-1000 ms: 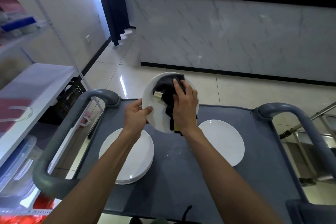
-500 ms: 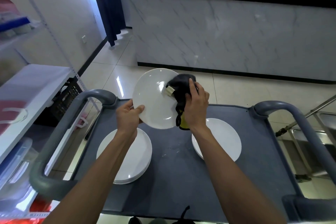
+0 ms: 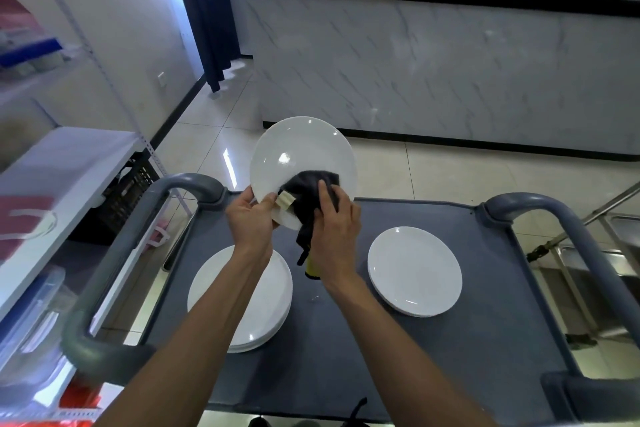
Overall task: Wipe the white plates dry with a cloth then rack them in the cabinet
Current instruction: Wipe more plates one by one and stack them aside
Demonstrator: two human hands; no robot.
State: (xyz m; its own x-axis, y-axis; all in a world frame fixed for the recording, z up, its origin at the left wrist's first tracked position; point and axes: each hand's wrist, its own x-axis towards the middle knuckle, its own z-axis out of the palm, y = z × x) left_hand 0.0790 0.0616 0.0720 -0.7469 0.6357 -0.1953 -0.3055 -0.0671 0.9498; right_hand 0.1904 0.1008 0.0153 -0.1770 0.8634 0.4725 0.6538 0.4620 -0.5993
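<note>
I hold a white plate (image 3: 298,152) tilted up over the far edge of a grey cart (image 3: 485,340). My left hand (image 3: 251,218) grips its lower left rim, thumb on the face. My right hand (image 3: 334,229) presses a dark cloth (image 3: 306,191) with a pale tag against the plate's lower right face; the cloth's yellow-edged end hangs under my wrist. A stack of white plates (image 3: 242,308) lies on the cart's left side. A single white plate (image 3: 414,270) lies on its right side.
Curved grey cart handles rise at the left (image 3: 114,263) and right (image 3: 568,236). White wire shelving (image 3: 52,166) with containers stands to the left. A marble-fronted counter (image 3: 450,66) crosses the tiled floor ahead. Metal framework (image 3: 595,253) is at right.
The cloth and my right hand slid from the plate's upper right rim down to its lower right face. The plate rose and tilted more upright, and my left hand regripped its lower rim.
</note>
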